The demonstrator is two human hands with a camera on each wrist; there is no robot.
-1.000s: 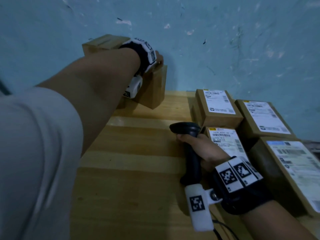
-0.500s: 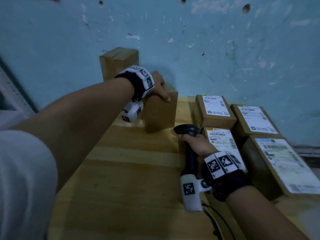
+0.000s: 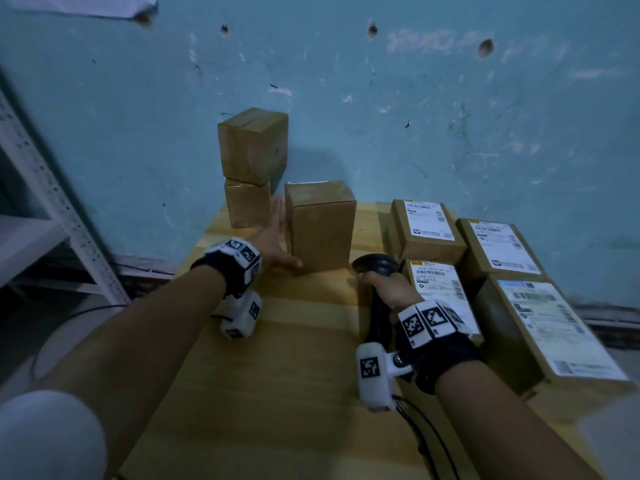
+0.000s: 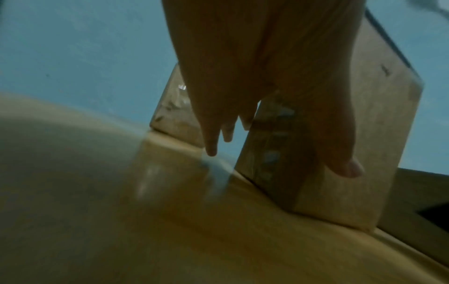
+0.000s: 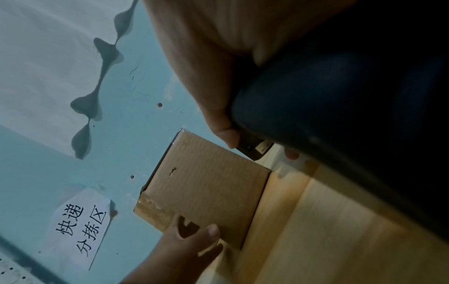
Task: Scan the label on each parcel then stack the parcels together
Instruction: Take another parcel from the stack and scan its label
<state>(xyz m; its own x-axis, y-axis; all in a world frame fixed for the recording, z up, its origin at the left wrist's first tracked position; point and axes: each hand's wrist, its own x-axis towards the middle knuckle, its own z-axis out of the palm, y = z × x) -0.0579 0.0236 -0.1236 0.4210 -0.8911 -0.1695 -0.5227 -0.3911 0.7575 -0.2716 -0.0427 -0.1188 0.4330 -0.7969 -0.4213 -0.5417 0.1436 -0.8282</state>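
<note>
A plain brown parcel (image 3: pixel 322 230) stands upright on the wooden table (image 3: pixel 277 393), just right of two stacked brown parcels (image 3: pixel 251 168) against the wall. My left hand (image 3: pixel 275 237) lies along this parcel's left side with straight fingers, thumb across the lower front face. The left wrist view shows the same parcel (image 4: pixel 364 134) with the thumb on it and the fingertips (image 4: pixel 211 149) slightly off its side. My right hand (image 3: pixel 391 289) grips a black barcode scanner (image 3: pixel 375 268) upright, beside the labelled parcels. In the right wrist view the scanner (image 5: pixel 340 115) faces the parcel (image 5: pixel 206 182).
Several parcels with white labels up (image 3: pixel 502 247) lie packed together at the table's right. A white metal rack (image 3: pixel 52 202) stands left of the table. The scanner cable (image 3: pixel 426 438) trails off the front. A paper sign (image 5: pixel 80 226) hangs on the blue wall.
My left hand set the parcel down right of the stack, then slid from its top to its left side. The right hand with the scanner has stayed put.
</note>
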